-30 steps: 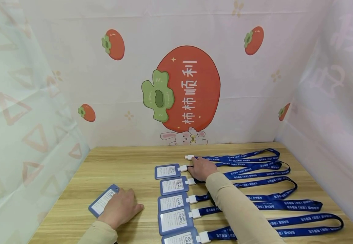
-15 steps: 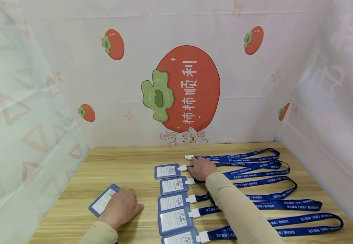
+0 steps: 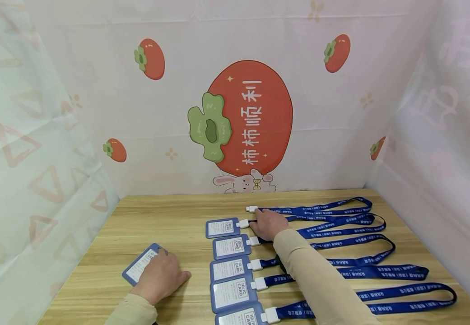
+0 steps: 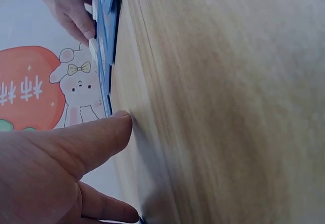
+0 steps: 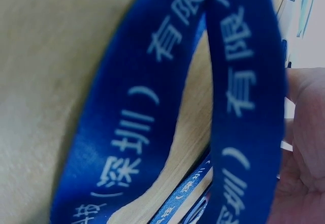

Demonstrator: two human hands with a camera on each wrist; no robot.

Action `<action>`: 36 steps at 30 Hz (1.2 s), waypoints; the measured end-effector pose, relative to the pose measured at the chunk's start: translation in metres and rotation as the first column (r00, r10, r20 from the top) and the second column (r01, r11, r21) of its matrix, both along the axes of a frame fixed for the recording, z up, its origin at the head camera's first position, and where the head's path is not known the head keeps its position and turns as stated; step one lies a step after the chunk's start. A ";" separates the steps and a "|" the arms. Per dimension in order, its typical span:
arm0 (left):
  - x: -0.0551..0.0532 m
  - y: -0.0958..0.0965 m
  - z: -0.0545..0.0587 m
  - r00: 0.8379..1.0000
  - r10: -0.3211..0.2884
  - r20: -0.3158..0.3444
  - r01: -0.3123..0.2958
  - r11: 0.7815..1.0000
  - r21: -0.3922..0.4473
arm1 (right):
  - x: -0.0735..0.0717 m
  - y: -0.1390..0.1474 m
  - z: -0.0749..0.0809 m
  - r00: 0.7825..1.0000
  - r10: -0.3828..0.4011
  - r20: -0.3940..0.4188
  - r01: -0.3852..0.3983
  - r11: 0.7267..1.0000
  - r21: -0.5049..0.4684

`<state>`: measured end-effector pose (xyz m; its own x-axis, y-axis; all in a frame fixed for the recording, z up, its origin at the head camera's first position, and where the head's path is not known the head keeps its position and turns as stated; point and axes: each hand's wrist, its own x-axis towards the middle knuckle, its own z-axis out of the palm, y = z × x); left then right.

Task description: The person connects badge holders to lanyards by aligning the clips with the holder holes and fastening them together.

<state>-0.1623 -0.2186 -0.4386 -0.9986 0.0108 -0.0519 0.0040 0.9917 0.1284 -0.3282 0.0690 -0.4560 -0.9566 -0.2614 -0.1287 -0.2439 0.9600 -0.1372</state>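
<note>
In the head view my left hand (image 3: 162, 276) rests over the lower right part of a loose blue ID card holder (image 3: 140, 266), fingers on its face and thumb stretched out to the right. The holder's lower corner is hidden by the hand. My right hand (image 3: 270, 223) reaches over the lanyards at the back. Its index fingertip touches the rearmost blue lanyard (image 3: 312, 211) beside a white clip (image 3: 252, 209) that has no holder on it. The thumb lies lower, near a second clip (image 3: 244, 224). Lanyard straps cover part of this hand in the right wrist view.
Several blue ID card holders (image 3: 229, 247) form a column at the table's middle, each joined to a lanyard running right. The right sleeve (image 3: 320, 280) crosses over some straps. Printed cloth walls (image 3: 169, 113) enclose the wooden table (image 3: 149, 216).
The loose ID card holder has slid slightly right and away from me under my left fingers. My right hand has stayed in place.
</note>
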 end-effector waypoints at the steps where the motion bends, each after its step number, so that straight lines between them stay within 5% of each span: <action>1: 0.000 0.000 0.000 1.000 0.000 -0.001 0.000 1.000 -0.001 | 0.000 0.000 0.000 1.000 0.000 0.000 0.000 1.000 0.000; 36: -0.001 0.001 -0.002 1.000 -0.021 0.000 0.021 0.998 0.058 | 0.000 -0.001 0.001 1.000 -0.002 0.005 0.002 1.000 0.000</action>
<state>-0.1629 -0.2181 -0.4404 -0.9981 0.0349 -0.0513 0.0248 0.9823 0.1854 -0.3278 0.0681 -0.4554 -0.9565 -0.2592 -0.1339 -0.2409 0.9606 -0.1383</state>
